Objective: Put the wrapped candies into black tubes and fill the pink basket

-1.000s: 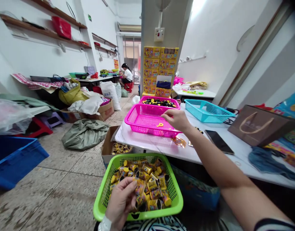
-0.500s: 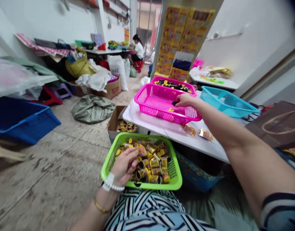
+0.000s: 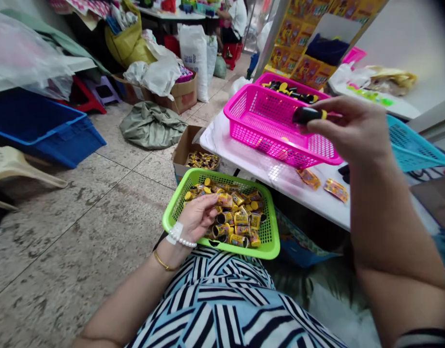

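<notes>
My right hand (image 3: 353,129) is raised over the white table (image 3: 244,162), its fingers pinched on a small black and yellow piece (image 3: 309,115). Below it stands a pink basket (image 3: 244,104) that is nearly bare, and behind that a second pink basket (image 3: 269,77) with black and yellow pieces. My left hand (image 3: 199,217) rests in the green basket (image 3: 271,249) on my lap, fingers curled on one of the several small yellow wrapped cylinders (image 3: 237,217) that fill it.
A teal basket (image 3: 411,150) and two loose yellow wrappers (image 3: 322,183) lie on the table. On the floor are a cardboard box of pieces (image 3: 195,154), a blue crate (image 3: 44,128), a grey-green sack (image 3: 152,125), bags and stools. Another person (image 3: 237,17) sits far back.
My right hand has lifted out of the pink basket toward me with a black and yellow piece. The view has tilted downward. My left hand stays in the green basket.
</notes>
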`<state>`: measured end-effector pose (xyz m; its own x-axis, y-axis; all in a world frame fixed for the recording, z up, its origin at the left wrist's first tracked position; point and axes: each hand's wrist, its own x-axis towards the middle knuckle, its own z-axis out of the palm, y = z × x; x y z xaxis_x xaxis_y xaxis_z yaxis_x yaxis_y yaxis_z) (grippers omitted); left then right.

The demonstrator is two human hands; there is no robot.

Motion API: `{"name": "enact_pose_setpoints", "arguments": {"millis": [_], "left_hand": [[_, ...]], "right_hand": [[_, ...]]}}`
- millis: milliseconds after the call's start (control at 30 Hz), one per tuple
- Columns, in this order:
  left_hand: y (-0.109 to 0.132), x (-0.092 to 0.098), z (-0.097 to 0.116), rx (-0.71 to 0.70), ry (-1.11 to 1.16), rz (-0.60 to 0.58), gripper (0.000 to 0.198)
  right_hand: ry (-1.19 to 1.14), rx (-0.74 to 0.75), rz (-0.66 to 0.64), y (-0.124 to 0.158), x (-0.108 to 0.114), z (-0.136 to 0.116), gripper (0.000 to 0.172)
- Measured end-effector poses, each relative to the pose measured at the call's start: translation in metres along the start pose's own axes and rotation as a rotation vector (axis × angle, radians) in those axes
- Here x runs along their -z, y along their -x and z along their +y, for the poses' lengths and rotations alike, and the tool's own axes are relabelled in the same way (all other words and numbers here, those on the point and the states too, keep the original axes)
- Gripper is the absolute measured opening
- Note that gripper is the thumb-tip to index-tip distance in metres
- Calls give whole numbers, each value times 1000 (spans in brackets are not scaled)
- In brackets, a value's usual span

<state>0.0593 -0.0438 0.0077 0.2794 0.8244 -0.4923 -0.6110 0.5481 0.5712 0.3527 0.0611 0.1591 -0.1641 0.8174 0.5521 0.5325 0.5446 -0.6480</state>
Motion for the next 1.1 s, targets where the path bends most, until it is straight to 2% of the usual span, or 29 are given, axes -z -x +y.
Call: {"name": "enact_pose_setpoints", "arguments": {"millis": [67, 133, 200, 267, 333, 467, 600, 833, 1100], "left_hand": [[0, 0, -2, 1, 10, -13, 19], [2, -2, -4, 11, 12, -21, 20], [5, -6, -6, 31, 2, -27, 21], [8, -10, -7, 41, -10, -30, 24], [9, -14, -8, 38, -22, -34, 26], [6, -19, -10, 34, -25, -67, 26], [1, -17, -12, 78, 11, -120, 26], [-2, -16, -12, 64, 4, -98, 28], [-1, -17, -15, 32, -87, -103, 32]], "right_hand": [[-199, -58, -81, 47, -20, -34, 32], [-361, -149, -207, 90, -44, -54, 29], [-429, -245, -277, 122, -66, -59, 25], [-482, -330, -304, 139, -82, -53, 23], [-517, -373, -320, 144, -90, -44, 23], [-500, -336, -326, 142, -96, -34, 23], [-373, -321, -282, 142, -99, -29, 20], [48, -94, -294, 145, -99, -42, 23], [157, -8, -307, 147, -101, -51, 23]]}}
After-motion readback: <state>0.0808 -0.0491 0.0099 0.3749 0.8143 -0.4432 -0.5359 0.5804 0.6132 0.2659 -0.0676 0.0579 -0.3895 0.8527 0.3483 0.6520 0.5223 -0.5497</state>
